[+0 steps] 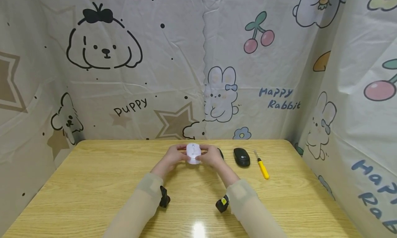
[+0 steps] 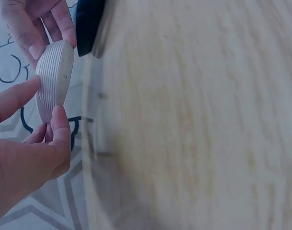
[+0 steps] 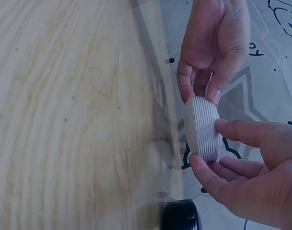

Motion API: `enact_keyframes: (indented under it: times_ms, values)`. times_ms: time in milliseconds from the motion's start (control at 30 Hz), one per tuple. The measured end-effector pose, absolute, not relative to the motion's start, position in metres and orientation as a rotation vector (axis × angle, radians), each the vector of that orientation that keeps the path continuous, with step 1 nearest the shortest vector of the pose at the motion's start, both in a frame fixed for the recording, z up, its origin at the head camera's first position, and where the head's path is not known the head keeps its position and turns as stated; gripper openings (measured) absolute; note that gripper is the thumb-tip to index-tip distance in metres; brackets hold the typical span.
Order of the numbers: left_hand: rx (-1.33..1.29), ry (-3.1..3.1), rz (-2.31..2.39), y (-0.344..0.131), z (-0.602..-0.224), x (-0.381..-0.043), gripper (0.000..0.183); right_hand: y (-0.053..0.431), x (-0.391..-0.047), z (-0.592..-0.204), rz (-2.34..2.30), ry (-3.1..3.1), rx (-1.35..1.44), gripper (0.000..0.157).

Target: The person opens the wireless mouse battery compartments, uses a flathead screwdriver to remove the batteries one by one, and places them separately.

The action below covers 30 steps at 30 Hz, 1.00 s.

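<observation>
A white computer mouse (image 1: 193,153) is held between both hands near the back of the table, its buttons and wheel showing in the head view. My left hand (image 1: 172,156) pinches its left side with thumb and fingertips. On the opposite side my right hand (image 1: 212,155) grips it the same way. Ridged lines run along the edge of the mouse (image 2: 50,79) in the left wrist view. From the right wrist view, the mouse (image 3: 203,129) appears raised above the tabletop, with the fingertips of both hands at its ends.
A dark object (image 1: 221,154) is mostly hidden behind the right hand. To its right lie a black mouse (image 1: 242,157) and a screwdriver with a yellow handle (image 1: 263,169). A printed curtain (image 1: 173,76) hangs behind the wooden table (image 1: 102,182).
</observation>
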<state>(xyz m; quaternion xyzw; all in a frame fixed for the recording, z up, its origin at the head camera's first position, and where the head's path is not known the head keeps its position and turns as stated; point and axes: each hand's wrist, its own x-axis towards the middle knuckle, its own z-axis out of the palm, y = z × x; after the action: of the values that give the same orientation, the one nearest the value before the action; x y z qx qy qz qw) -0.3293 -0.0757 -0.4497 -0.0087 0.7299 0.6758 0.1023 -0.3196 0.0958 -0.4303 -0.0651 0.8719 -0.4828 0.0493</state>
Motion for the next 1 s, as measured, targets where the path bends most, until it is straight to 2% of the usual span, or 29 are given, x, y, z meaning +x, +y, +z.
enact_keyframes:
  times_ms: [1000]
  values:
    - [0.144, 2.123, 2.08, -0.076, -0.394, -0.301, 0.069, 0.115, -0.298, -0.38, -1.711, 2.562, -0.273, 0.064]
